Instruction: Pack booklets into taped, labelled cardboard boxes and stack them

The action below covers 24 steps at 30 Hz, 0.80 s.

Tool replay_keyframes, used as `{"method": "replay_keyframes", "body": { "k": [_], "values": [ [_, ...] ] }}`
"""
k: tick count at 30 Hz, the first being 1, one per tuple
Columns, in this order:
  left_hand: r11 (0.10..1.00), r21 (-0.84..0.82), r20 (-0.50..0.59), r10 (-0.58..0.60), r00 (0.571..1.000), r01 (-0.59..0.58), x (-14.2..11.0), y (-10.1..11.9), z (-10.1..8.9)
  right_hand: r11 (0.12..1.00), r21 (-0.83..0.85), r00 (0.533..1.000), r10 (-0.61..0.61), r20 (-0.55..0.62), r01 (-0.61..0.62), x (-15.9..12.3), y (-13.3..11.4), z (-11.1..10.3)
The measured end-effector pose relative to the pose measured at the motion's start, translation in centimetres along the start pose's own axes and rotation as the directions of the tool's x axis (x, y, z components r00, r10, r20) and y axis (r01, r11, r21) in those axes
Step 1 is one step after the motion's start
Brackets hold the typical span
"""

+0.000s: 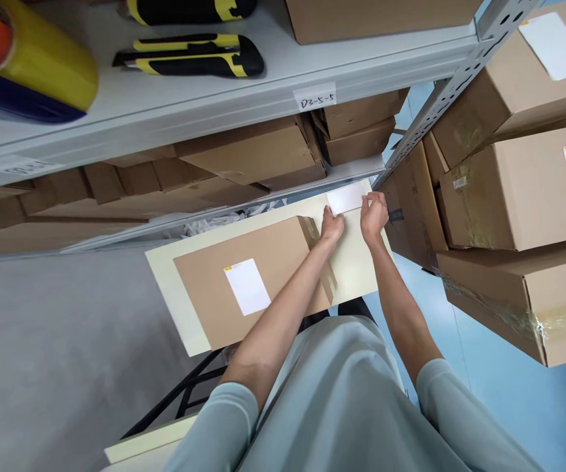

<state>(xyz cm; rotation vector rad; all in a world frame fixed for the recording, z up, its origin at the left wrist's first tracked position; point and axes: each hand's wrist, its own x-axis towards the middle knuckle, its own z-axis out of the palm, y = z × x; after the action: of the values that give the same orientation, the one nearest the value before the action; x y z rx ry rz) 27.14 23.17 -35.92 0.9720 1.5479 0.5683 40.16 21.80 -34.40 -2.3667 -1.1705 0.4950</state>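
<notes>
A white label sheet [348, 196] lies at the far right end of a pale yellow board [359, 262]. My left hand [332, 225] is closed at the sheet's lower left corner, thumb and finger together. At its right edge, my right hand [374, 215] pinches the sheet with curled fingers. To the left of my hands a cardboard box [214, 282] rests on the board, with a white label [247, 286] stuck on its top. My left forearm crosses over the box's right part and hides some of it.
A grey metal shelf [386, 65] stands ahead, holding yellow-and-black utility knives [199, 63] and a yellow container [57, 59]. Cardboard boxes [258, 151] fill its lower level. Stacked labelled cartons [548, 190] stand at the right. A black metal frame [179, 393] is below the board.
</notes>
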Motion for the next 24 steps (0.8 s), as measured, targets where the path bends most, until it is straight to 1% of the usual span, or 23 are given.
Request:
{"method": "replay_keyframes", "body": {
  "k": [1, 2, 4, 5, 6, 8, 10, 12, 14, 15, 16, 19, 20, 21, 22, 24],
  "values": [
    [1.0, -0.001, 0.001, 0.02, 1.0, -0.02, -0.2, 0.6, -0.1, 0.999, -0.001, 0.999, -0.032, 0.004, 0.032, -0.1, -0.3, -0.3],
    [0.998, -0.011, 0.018, 0.063, 0.998, -0.063, -0.5, 1.2, -0.1, 0.998, -0.004, 0.998, -0.063, 0.013, 0.063, -0.3, -0.6, -0.5],
    [0.981, -0.058, 0.089, 0.191, 0.978, -0.186, -1.2, 2.7, -0.4, 0.992, -0.009, 0.991, -0.128, 0.051, 0.128, -1.3, -1.5, -1.2],
    [0.971, -0.087, 0.128, 0.234, 0.964, -0.224, -1.5, 3.5, -0.6, 0.986, -0.009, 0.983, -0.164, 0.086, 0.165, -1.9, -2.1, -1.5],
    [0.969, -0.105, 0.157, 0.237, 0.959, -0.222, -1.8, 4.1, -0.8, 0.978, -0.006, 0.97, -0.205, 0.131, 0.207, -2.7, -2.7, -1.8],
    [0.985, -0.113, 0.17, 0.152, 0.974, -0.134, -2.3, 5.0, -1.6, 0.957, 0.0, 0.933, -0.282, 0.223, 0.289, -4.1, -3.8, -2.2],
    [0.993, -0.112, 0.142, 0.045, 0.989, -0.029, -2.8, 5.4, -2.7, 0.943, -0.008, 0.91, -0.319, 0.266, 0.333, -4.9, -4.5, -2.4],
    [0.992, -0.12, 0.108, -0.019, 0.994, 0.032, -3.3, 5.3, -3.9, 0.944, -0.04, 0.911, -0.305, 0.278, 0.328, -4.7, -4.9, -2.3],
    [0.99, -0.127, 0.096, -0.053, 0.994, 0.065, -3.9, 5.2, -4.9, 0.941, -0.095, 0.899, -0.277, 0.338, 0.325, -3.6, -5.1, -1.8],
    [0.99, -0.126, 0.095, -0.059, 0.994, 0.07, -4.2, 5.1, -5.4, 0.93, -0.126, 0.878, -0.272, 0.393, 0.345, -2.9, -5.1, -1.4],
    [0.991, -0.12, 0.094, -0.054, 0.994, 0.065, -4.5, 5.1, -5.7, 0.913, -0.153, 0.847, -0.274, 0.456, 0.377, -2.2, -5.2, -1.0],
    [0.997, -0.082, 0.096, -0.005, 0.995, 0.013, -5.2, 5.3, -6.3, 0.856, -0.198, 0.735, -0.266, 0.624, 0.478, -0.5, -5.4, 0.4],
    [0.997, -0.076, 0.099, 0.006, 0.995, 0.002, -5.3, 5.4, -6.5, 0.845, -0.204, 0.707, -0.254, 0.66, 0.494, -0.2, -5.3, 0.9],
    [0.997, -0.078, 0.102, 0.008, 0.995, 0.0, -5.4, 5.4, -6.6, 0.84, -0.21, 0.689, -0.24, 0.684, 0.501, 0.0, -5.3, 1.3],
    [0.996, -0.087, 0.104, 0.001, 0.995, 0.008, -5.4, 5.4, -6.7, 0.837, -0.215, 0.68, -0.23, 0.696, 0.503, 0.0, -5.2, 1.6],
    [0.992, -0.12, 0.104, -0.018, 0.994, 0.031, -5.4, 5.3, -7.0, 0.833, -0.226, 0.683, -0.225, 0.695, 0.505, 0.0, -4.9, 2.2]
  ]
}}
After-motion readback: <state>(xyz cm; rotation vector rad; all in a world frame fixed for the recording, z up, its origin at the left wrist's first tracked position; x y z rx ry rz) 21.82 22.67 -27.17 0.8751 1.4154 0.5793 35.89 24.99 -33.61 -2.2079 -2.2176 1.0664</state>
